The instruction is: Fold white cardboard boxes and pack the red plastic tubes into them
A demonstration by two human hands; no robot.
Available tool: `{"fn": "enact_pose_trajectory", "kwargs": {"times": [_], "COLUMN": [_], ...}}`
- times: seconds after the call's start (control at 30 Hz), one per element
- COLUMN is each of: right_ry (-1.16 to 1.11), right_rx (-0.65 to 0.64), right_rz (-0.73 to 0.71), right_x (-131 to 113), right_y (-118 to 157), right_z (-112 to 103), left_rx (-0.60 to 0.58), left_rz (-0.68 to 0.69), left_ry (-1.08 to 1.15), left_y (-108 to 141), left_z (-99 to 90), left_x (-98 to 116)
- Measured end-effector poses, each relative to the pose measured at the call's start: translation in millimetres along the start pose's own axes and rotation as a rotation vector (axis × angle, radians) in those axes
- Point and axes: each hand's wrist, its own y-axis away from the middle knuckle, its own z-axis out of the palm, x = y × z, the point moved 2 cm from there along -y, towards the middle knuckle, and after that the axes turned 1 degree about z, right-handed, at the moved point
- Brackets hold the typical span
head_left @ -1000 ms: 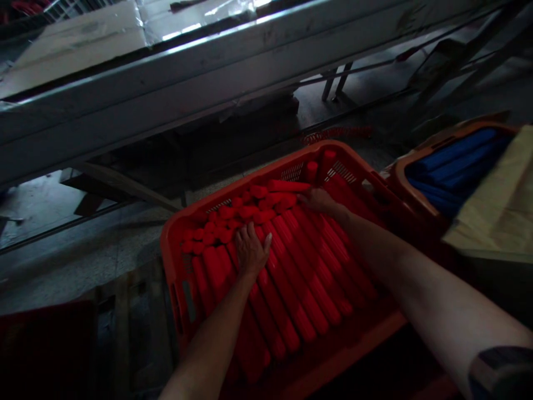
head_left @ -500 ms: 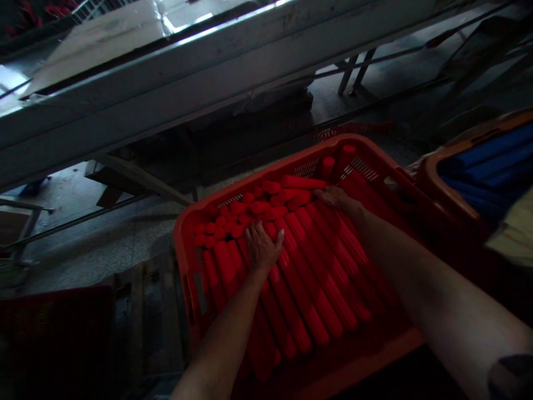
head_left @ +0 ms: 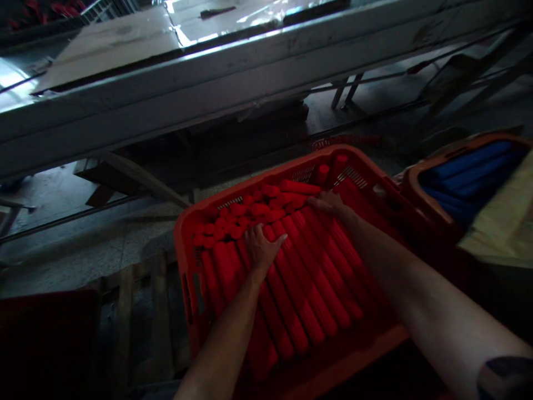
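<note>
An orange-red plastic crate (head_left: 250, 186) holds long red rods (head_left: 308, 278) lying side by side, with shorter-looking red rod ends (head_left: 237, 210) bunched along its far side. My left hand (head_left: 261, 247) rests on the far ends of the long rods, fingers spread and thumb out to the right. Further right, my right hand (head_left: 328, 201) lies over the far ends of other rods, its fingers stretched out beside the bunch. Neither hand is closed round a rod. Two red rod ends (head_left: 323, 173) stick up in the far right corner.
Behind the crate runs a long metal table (head_left: 250, 83) with cardboard (head_left: 120, 44) on it. A second orange crate (head_left: 428, 194) with blue rods (head_left: 470, 172) stands at the right, beside a pale sheet (head_left: 499, 233). A wooden pallet (head_left: 160, 316) and a dark red crate (head_left: 50, 333) are at the left.
The view has shifted slightly, showing more of the blue rods and the table top. My right hand has moved slightly left along the rod ends; my left hand stays on the rods.
</note>
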Motion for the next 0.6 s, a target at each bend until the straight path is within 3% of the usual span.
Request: {"fn": "enact_pose_trajectory", "kwargs": {"times": [0.13, 0.27, 0.47, 0.6], "right_ry": [-0.069, -0.131, -0.308, -0.509], "right_rx": [-0.022, -0.022, 0.011, 0.014], "right_rz": [0.032, 0.031, -0.090, -0.114], "right_x": [-0.5, -4.1, -4.6, 1.2], "right_y": [-0.9, 7.9, 28.1, 26.6], "right_z": [6.0, -2.5, -22.8, -16.1], "left_rx": [0.035, 0.083, 0.122, 0.159], "left_rz": [-0.100, -0.223, -0.459, -0.712], "left_ry": [0.120, 0.333, 0.858, 1.178], "left_y": [-2.8, -6.9, -6.7, -4.2], "left_z": [2.4, 0.4, -5.7, 4.2], "left_x": [0.7, 1.8, -6.7, -14.0]}}
